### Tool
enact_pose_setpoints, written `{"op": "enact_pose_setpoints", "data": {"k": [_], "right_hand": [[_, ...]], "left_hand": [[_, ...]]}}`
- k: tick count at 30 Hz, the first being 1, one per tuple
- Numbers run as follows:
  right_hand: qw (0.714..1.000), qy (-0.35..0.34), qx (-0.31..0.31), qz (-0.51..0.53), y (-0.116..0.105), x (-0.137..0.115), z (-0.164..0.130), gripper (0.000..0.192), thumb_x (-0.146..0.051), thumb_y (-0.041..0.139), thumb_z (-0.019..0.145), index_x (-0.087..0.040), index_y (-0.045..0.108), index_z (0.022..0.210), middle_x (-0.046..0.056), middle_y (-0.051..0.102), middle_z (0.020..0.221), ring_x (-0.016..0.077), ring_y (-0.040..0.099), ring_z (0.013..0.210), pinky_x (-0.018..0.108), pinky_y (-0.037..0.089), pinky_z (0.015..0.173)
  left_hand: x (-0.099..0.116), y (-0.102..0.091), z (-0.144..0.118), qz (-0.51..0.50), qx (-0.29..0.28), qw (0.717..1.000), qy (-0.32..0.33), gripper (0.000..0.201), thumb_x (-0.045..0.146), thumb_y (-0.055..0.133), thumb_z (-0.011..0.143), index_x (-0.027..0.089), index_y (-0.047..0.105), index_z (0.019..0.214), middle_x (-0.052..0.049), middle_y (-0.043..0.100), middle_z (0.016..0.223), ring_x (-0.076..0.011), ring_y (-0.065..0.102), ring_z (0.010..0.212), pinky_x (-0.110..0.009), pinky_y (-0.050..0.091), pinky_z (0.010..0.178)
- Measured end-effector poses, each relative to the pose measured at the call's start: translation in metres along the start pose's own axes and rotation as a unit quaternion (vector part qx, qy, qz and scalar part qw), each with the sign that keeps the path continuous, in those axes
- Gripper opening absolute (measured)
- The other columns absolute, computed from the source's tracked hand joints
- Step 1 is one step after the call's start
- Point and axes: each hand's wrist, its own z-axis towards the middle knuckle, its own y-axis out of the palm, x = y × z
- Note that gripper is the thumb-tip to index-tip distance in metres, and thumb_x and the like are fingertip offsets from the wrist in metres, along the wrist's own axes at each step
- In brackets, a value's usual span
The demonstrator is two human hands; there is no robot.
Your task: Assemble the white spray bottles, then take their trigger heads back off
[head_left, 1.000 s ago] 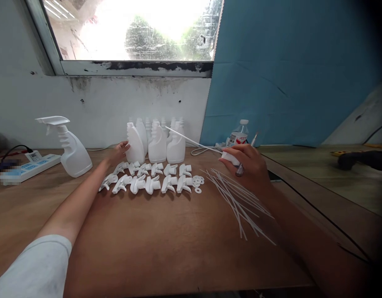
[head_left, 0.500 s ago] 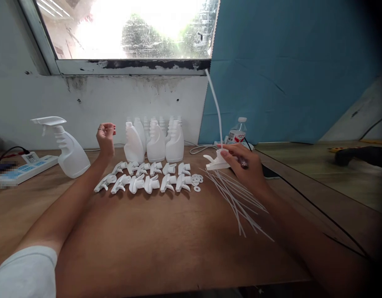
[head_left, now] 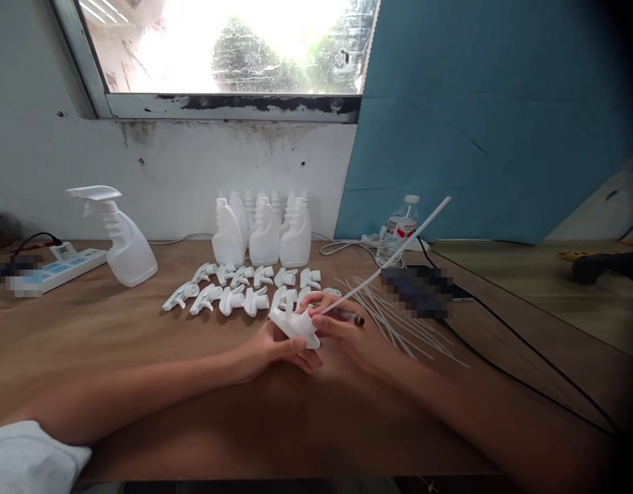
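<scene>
Both bare forearms are lying low and converging at centre; the left hand (head_left: 267,351) and right hand (head_left: 341,329) are touching, fingers curled closed.

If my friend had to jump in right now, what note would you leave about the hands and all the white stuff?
Left hand: holds a white spray head from below.
Right hand: touches the same head and holds a dark pen. A long tube sticks out of the head, slanting up to the right.
Done: one bottle at left already has its head on.
Left: loose heads lie in two rows, open bottles stand behind them without heads, spare tubes lie on the right. A few white rings lay by the rows; I can't see them well now.
</scene>
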Motion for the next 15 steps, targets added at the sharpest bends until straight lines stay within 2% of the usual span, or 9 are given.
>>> {"op": "enact_pose_setpoints", "data": {"k": [2, 4, 8, 11, 15], "right_hand": [[0.996, -0.047, -0.029, -0.074, 0.005, 0.0, -0.002, 0.015, -0.032, 0.07, 0.081, -0.019, 0.067, 0.075, 0.006, 0.061, 0.105, 0.0185, 0.061, 0.094, 0.032, 0.051, 0.08], [0.979, -0.108, -0.056, -0.161, 0.003, -0.002, -0.003, 0.014, -0.029, 0.064, 0.086, -0.02, 0.068, 0.076, 0.007, 0.062, 0.103, 0.0198, 0.059, 0.102, 0.034, 0.049, 0.088], [0.928, -0.219, -0.072, -0.294, -0.009, -0.001, -0.005, 0.011, -0.022, 0.06, 0.09, -0.02, 0.068, 0.084, 0.007, 0.061, 0.098, 0.017, 0.061, 0.094, 0.033, 0.05, 0.084], [0.907, -0.26, -0.093, -0.319, -0.012, 0.0, -0.008, 0.008, -0.017, 0.061, 0.089, -0.019, 0.067, 0.085, 0.006, 0.062, 0.091, 0.0148, 0.061, 0.085, 0.029, 0.052, 0.077], [0.901, -0.289, -0.099, -0.309, -0.005, -0.004, -0.01, 0.008, -0.014, 0.06, 0.089, -0.019, 0.066, 0.085, 0.006, 0.063, 0.085, 0.0155, 0.062, 0.084, 0.03, 0.053, 0.075]], "left_hand": [[0.003, -0.001, 0.002, -0.011, 0.014, 1.0, -0.011, 0.036, 0.044, 0.07, 0.08, 0.013, 0.061, 0.096, -0.01, 0.065, 0.078, -0.0201, 0.068, 0.069, -0.031, 0.055, 0.063], [0.005, -0.002, 0.003, -0.022, 0.03, 0.999, -0.019, 0.036, 0.045, 0.071, 0.079, 0.013, 0.061, 0.09, -0.008, 0.063, 0.073, -0.0181, 0.066, 0.06, -0.027, 0.053, 0.054], [0.008, -0.002, 0.002, -0.011, 0.042, 0.999, -0.032, 0.037, 0.045, 0.07, 0.079, 0.009, 0.061, 0.082, -0.007, 0.063, 0.063, -0.0163, 0.062, 0.049, -0.024, 0.05, 0.044], [0.01, 0.0, -0.002, 0.001, 0.018, 0.998, -0.052, 0.039, 0.045, 0.069, 0.079, 0.007, 0.06, 0.078, -0.008, 0.063, 0.057, -0.015, 0.058, 0.04, -0.021, 0.044, 0.035], [0.01, 0.001, -0.003, -0.041, -0.008, 0.996, -0.079, 0.036, 0.043, 0.066, 0.08, 0.008, 0.058, 0.083, -0.008, 0.066, 0.059, -0.0155, 0.058, 0.038, -0.02, 0.04, 0.031]]}}
